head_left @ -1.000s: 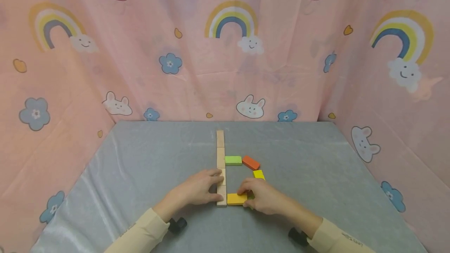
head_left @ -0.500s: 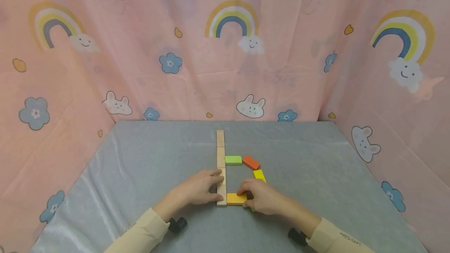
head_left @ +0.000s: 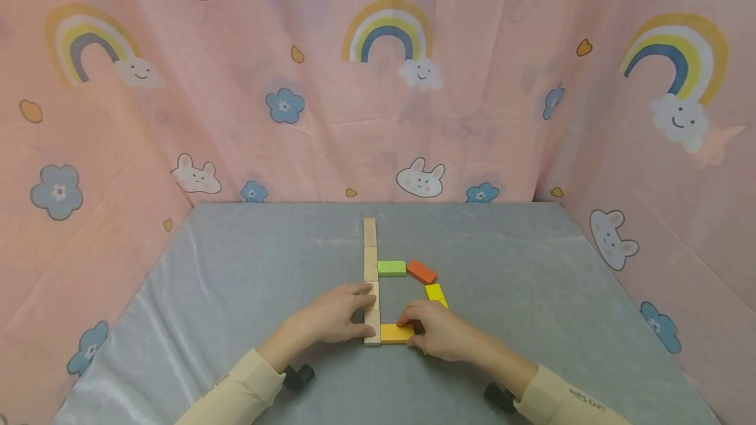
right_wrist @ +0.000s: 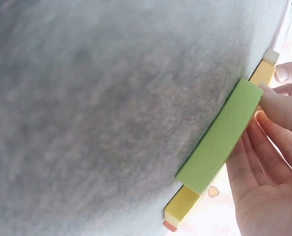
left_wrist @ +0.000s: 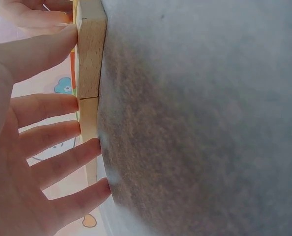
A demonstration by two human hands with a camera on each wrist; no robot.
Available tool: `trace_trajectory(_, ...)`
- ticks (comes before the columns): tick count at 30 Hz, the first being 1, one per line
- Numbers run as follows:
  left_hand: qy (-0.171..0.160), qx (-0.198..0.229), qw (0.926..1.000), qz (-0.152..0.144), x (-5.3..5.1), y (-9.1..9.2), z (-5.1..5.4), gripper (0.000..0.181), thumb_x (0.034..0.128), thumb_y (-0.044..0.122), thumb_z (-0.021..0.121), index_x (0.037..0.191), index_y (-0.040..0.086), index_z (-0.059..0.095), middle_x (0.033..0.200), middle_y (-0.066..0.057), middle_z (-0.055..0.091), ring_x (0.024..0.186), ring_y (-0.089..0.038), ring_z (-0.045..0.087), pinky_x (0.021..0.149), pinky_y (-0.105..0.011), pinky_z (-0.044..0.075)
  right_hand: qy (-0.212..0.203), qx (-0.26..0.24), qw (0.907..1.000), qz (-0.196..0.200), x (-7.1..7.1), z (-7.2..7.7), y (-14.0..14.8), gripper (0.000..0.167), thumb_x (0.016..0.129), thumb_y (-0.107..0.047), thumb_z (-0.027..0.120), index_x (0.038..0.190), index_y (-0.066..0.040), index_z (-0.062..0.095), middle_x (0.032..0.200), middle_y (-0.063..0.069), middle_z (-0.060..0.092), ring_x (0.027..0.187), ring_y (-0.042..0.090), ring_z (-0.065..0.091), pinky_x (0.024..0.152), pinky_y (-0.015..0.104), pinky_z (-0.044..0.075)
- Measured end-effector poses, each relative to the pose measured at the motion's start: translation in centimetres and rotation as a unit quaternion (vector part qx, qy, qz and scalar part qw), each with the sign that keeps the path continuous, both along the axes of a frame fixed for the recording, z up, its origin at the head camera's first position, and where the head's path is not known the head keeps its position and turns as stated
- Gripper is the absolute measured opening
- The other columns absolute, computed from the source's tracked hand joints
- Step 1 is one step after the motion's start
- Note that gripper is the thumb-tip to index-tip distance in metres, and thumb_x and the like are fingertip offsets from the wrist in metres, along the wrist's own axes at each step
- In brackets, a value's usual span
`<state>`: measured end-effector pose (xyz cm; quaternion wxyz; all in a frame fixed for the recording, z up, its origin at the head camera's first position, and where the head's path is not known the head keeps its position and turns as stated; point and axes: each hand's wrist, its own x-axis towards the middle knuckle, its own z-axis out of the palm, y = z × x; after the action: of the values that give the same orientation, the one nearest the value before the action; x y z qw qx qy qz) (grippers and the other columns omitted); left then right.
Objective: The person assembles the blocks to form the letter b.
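Note:
In the head view a straight row of plain wooden blocks (head_left: 371, 264) runs away from me. My left hand (head_left: 333, 313) lies along its left side, thumb and spread fingers touching the near blocks; the left wrist view shows this hand (left_wrist: 42, 142) with fingers extended. A yellow-orange block (head_left: 396, 334) sits against the row's near end. My right hand (head_left: 443, 330) is at its right end, holding a green block (right_wrist: 219, 137) between thumb and fingers. The green block is mostly hidden under the hand in the head view. Beyond it is a yellow block (head_left: 436, 293).
A light green block (head_left: 392, 269) touches the row farther back, with an orange-red block (head_left: 422, 272) angled beside it. The blocks form a loop on the grey cloth-covered table (head_left: 266, 248). Pink patterned curtains (head_left: 461, 143) stand behind and at both sides.
The right hand has shifted very slightly left, and less of the green block shows beneath it. The left hand keeps its place on the wooden row.

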<state>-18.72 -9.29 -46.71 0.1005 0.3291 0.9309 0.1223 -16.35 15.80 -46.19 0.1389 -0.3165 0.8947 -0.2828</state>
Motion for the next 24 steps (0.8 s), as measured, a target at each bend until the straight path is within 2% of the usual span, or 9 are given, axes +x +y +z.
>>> trace_trajectory(11,0.000,0.002,1.0000,0.000,-0.1,0.0,-0.1,0.064,0.0922,0.047,0.073,0.143,0.011,0.060,0.153,-0.008,0.049,0.137,-0.031,0.049,0.108,-0.046,0.046,-0.004,-0.002,1.0000,-0.001,0.0,-0.1,0.0,0.027,0.082,-0.002,0.083,0.107,-0.010,0.075,0.101,-0.006,0.068,0.089,0.008,0.060,0.083,0.031,0.055)
trace_trajectory(15,-0.002,0.002,1.0000,0.002,0.0,0.1,0.0,0.064,0.0920,0.047,0.074,0.143,0.011,0.060,0.153,-0.008,0.049,0.137,-0.031,0.049,0.108,-0.047,0.045,-0.008,-0.009,0.9999,-0.004,0.0,-0.1,0.2,0.026,0.084,-0.004,0.082,0.108,-0.010,0.075,0.102,-0.007,0.068,0.092,0.008,0.061,0.084,0.033,0.055)
trace_trajectory(21,-0.002,-0.001,1.0000,0.005,-0.1,0.1,-0.1,0.064,0.0916,0.047,0.074,0.142,0.011,0.061,0.153,-0.007,0.049,0.138,-0.030,0.049,0.108,-0.047,0.045,0.008,-0.025,0.9996,-0.015,0.1,0.3,0.9,0.023,0.087,-0.008,0.080,0.109,-0.010,0.075,0.103,-0.006,0.070,0.095,0.011,0.063,0.085,0.035,0.056)
trace_trajectory(24,-0.003,0.001,1.0000,0.007,0.0,0.1,-0.1,0.064,0.0914,0.047,0.074,0.142,0.011,0.061,0.153,-0.007,0.049,0.138,-0.030,0.048,0.108,-0.047,0.045,0.009,-0.016,0.9995,-0.026,0.3,0.6,1.4,0.023,0.088,-0.010,0.079,0.111,-0.009,0.075,0.105,-0.005,0.070,0.097,0.012,0.064,0.087,0.038,0.056)
